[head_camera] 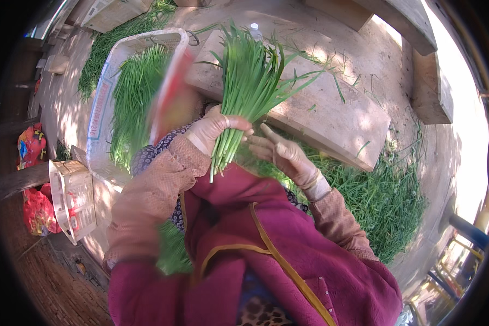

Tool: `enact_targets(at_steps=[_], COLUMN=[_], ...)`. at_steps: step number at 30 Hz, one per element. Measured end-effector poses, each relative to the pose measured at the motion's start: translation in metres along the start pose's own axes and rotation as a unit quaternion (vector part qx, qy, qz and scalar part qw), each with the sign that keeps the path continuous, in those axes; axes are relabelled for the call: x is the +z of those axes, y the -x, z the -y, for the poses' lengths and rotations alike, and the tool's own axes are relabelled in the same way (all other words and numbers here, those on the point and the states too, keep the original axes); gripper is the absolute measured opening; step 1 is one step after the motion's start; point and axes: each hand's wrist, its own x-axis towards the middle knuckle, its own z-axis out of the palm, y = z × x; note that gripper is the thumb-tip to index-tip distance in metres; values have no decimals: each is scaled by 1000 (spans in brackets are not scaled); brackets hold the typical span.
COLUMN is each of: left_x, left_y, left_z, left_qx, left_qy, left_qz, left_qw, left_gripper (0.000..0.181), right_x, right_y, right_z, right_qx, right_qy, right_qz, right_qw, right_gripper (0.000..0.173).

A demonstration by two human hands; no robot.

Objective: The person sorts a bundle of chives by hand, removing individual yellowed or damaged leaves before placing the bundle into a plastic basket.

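Note:
A bunch of green garlic chives (248, 77) is gripped near its pale cut ends by my gloved left hand (214, 128). The leaves fan out upward and the stalk ends point down toward my lap. Close by on the right, my gloved right hand (287, 155) holds nothing, with its fingers apart beside the stalks. To my left a white plastic crate (100, 102) holds a thick layer of chives (136, 93). Something red (177, 85) at the crate's near side is blurred, so I cannot tell what it is.
A stone slab (330, 110) lies just ahead, a clear bottle with a white cap (254, 31) behind it. Loose chives (383, 203) are heaped on the ground at right, more (102, 61) at far left. An upended plastic basket (75, 203) and red bags (40, 210) stand left.

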Motion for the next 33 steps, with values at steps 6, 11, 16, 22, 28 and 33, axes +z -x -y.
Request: enact_targets(at_steps=[6, 11, 16, 22, 28, 33], left_x=[22, 20, 42, 77, 32, 14], left_y=[6, -6, -9, -6, -108, -128], left_z=[36, 44, -5, -69, -46, -37], left_qx=[115, 226, 284, 335, 368, 328], left_qy=[-249, -371, -276, -210, -208, -203], left_qz=[61, 129, 164, 140, 91, 100], left_qw=[960, 892, 903, 908, 902, 917], left_gripper=[85, 116, 98, 53, 75, 81], right_x=[-19, 9, 62, 92, 18, 6], right_y=[-48, -50, -51, -64, -108, -114], right_z=[5, 45, 107, 144, 131, 132], right_qx=[-97, -103, -222, -331, -234, -226], right_qy=[-214, -103, 124, 397, 493, 488], right_qz=[-26, -138, -167, -172, -139, -136], right_qw=[972, 980, 953, 839, 826, 832], right_gripper=[69, 50, 27, 34, 78, 96])
